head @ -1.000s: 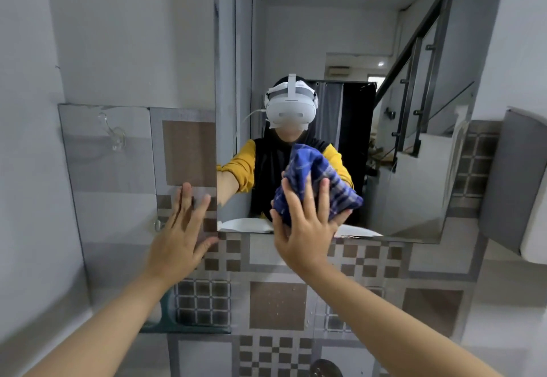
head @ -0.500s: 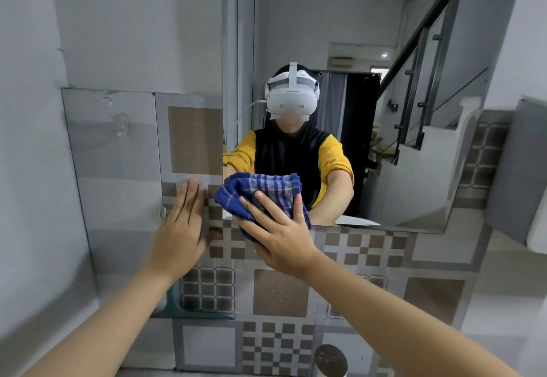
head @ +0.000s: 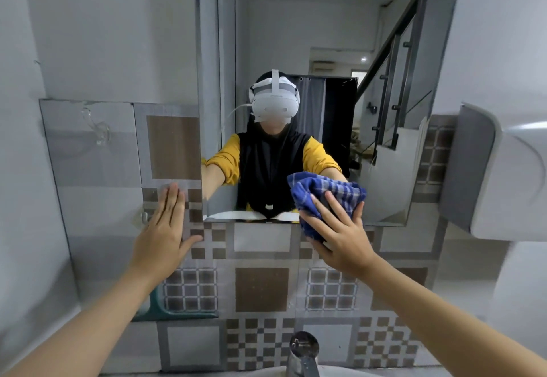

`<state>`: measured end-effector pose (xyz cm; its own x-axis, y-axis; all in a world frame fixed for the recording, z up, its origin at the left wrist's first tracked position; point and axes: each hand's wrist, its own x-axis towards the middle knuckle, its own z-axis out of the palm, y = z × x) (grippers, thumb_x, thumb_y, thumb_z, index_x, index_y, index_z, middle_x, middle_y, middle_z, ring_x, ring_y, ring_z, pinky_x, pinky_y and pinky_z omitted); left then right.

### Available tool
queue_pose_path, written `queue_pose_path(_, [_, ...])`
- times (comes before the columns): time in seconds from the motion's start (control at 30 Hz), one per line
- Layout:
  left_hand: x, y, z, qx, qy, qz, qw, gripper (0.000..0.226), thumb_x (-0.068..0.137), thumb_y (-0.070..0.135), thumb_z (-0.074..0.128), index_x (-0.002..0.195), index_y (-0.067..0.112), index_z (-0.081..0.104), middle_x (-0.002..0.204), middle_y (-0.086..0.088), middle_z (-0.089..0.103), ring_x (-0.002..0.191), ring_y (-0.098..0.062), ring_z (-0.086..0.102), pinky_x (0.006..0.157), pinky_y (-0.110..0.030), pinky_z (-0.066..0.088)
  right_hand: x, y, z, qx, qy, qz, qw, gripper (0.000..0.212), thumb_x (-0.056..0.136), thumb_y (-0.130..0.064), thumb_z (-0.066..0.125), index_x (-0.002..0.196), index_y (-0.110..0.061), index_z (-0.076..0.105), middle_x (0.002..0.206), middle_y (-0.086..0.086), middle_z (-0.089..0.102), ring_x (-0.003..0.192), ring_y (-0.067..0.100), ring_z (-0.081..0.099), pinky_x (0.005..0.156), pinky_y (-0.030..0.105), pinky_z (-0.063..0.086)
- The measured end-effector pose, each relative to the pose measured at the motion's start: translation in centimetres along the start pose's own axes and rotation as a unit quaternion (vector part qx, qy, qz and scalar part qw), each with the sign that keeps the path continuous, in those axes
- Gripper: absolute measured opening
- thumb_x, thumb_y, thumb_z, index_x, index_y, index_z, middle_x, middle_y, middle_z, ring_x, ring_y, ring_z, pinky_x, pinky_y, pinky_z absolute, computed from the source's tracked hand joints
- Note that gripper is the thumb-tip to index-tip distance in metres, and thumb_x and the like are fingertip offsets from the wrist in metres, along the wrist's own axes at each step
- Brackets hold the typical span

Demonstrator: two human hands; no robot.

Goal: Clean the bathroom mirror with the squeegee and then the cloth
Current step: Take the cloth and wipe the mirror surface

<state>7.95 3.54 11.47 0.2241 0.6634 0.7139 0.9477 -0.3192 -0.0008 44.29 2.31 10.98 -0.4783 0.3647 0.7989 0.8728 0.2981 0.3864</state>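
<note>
The bathroom mirror (head: pixel 310 36) hangs on the tiled wall ahead and reflects a person wearing a white headset. My right hand (head: pixel 340 237) presses a bunched blue checked cloth (head: pixel 322 196) against the mirror's lower right part, at its bottom edge. My left hand (head: pixel 164 237) lies flat with fingers together on the patterned wall tiles, just left of the mirror's lower left corner. No squeegee is in view.
A chrome tap (head: pixel 302 353) rises at the bottom centre above a sink edge. A white and grey wall dispenser (head: pixel 509 175) sticks out at the right. A clear suction hook (head: pixel 99 131) sits on the left tile. A green object (head: pixel 165 311) shows low on the left wall.
My right hand has swept the cloth from the mirror's lower left across to its lower right. The left hand stays planted on the tiles.
</note>
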Motion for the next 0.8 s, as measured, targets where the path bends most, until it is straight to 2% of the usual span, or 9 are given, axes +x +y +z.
queue_pose_path(0.1, [-0.3,0.4,-1.1,-0.010,-0.007,-0.004,1.000,0.095,0.077,0.050,0.056,0.145,0.001,0.011,0.154,-0.015,0.005,0.142,-0.029,0.007,0.106,-0.043,0.028,-1.9,2.1,-1.3,0.035,-0.024,0.020,0.999,0.053,0.092,-0.037,0.045,0.144,-0.030,0.032,0.154,-0.002,0.028,0.149,0.019,0.003,0.098,0.071,0.033])
queue_pose_path(0.2, [-1.0,1.0,-2.3,-0.010,-0.010,0.005,1.000,0.094,0.081,0.064,0.040,0.145,0.003,0.009,0.155,-0.014,0.004,0.142,-0.029,0.007,0.106,-0.041,0.028,-3.9,4.2,-2.7,0.088,-0.041,0.056,0.994,0.051,0.091,-0.027,0.056,0.139,-0.024,0.040,0.155,-0.001,0.028,0.149,0.017,0.002,0.085,0.048,0.054])
queue_pose_path(0.27, [-1.4,2.0,-3.2,-0.023,-0.007,0.005,1.000,0.094,0.082,0.066,0.035,0.146,0.004,0.006,0.156,-0.013,0.002,0.143,-0.027,0.007,0.105,-0.041,0.031,-5.0,5.1,-3.8,0.123,-0.063,0.107,0.985,0.061,0.086,-0.016,0.068,0.139,-0.025,0.039,0.155,-0.005,0.025,0.148,0.010,-0.004,0.072,0.042,0.060])
queue_pose_path(0.33, [-1.8,3.7,-4.4,-0.053,-0.003,0.004,0.999,0.094,0.080,0.061,0.043,0.146,0.004,0.006,0.156,-0.010,-0.001,0.143,-0.026,0.005,0.104,-0.042,0.035,-5.5,5.6,-5.1,0.150,-0.084,0.151,0.973,0.064,0.085,-0.013,0.069,0.140,-0.024,0.039,0.155,-0.009,0.022,0.148,0.010,-0.004,0.076,0.045,0.058])
queue_pose_path(0.43, [-2.7,7.2,-6.1,-0.121,-0.002,0.000,0.993,0.095,0.080,0.050,0.054,0.147,0.007,0.004,0.156,-0.005,-0.010,0.143,-0.022,-0.001,0.104,-0.036,0.028,-5.7,4.9,-7.1,0.212,-0.095,0.217,0.948,0.064,0.085,-0.014,0.069,0.141,-0.021,0.038,0.154,0.005,0.033,0.144,0.027,0.027,0.088,0.048,0.054])
queue_pose_path(0.5, [-3.4,9.7,-7.0,-0.167,0.002,-0.001,0.986,0.093,0.080,0.048,0.055,0.147,0.008,0.005,0.156,-0.002,-0.011,0.143,-0.018,-0.003,0.103,-0.031,0.022,-5.6,3.6,-8.8,0.269,-0.084,0.266,0.922,0.066,0.083,-0.016,0.072,0.140,-0.022,0.038,0.146,0.013,0.045,0.127,0.032,0.051,0.088,0.038,0.053])
queue_pose_path(0.63, [-4.8,14.9,-9.4,-0.300,0.002,0.001,0.954,0.083,0.079,0.049,0.053,0.144,0.009,0.022,0.156,-0.003,0.011,0.142,-0.016,0.016,0.110,-0.031,0.026,-5.8,-0.7,-13.3,0.389,-0.037,0.289,0.874,0.067,0.080,-0.013,0.075,0.138,-0.020,0.042,0.126,0.006,0.060,0.108,0.014,0.060,0.084,0.016,0.050])
queue_pose_path(0.7, [-5.7,17.4,-11.1,-0.363,0.003,-0.006,0.932,0.077,0.081,0.047,0.055,0.143,0.011,0.028,0.149,-0.005,0.033,0.136,-0.015,0.033,0.106,-0.026,0.032,-6.2,-3.2,-15.7,0.452,-0.033,0.282,0.846,0.066,0.080,-0.010,0.074,0.136,-0.024,0.043,0.121,0.000,0.061,0.104,0.006,0.061,0.086,0.023,0.055])
queue_pose_path(0.8, [-7.5,20.8,-13.9,-0.471,0.001,-0.040,0.881,0.069,0.082,0.046,0.057,0.140,0.017,0.033,0.126,0.002,0.058,0.117,-0.006,0.054,0.095,-0.017,0.042,-7.4,-6.7,-18.7,0.534,-0.051,0.270,0.800,0.064,0.082,-0.009,0.072,0.136,-0.027,0.044,0.122,-0.009,0.059,0.108,0.011,0.062,0.086,0.036,0.057])
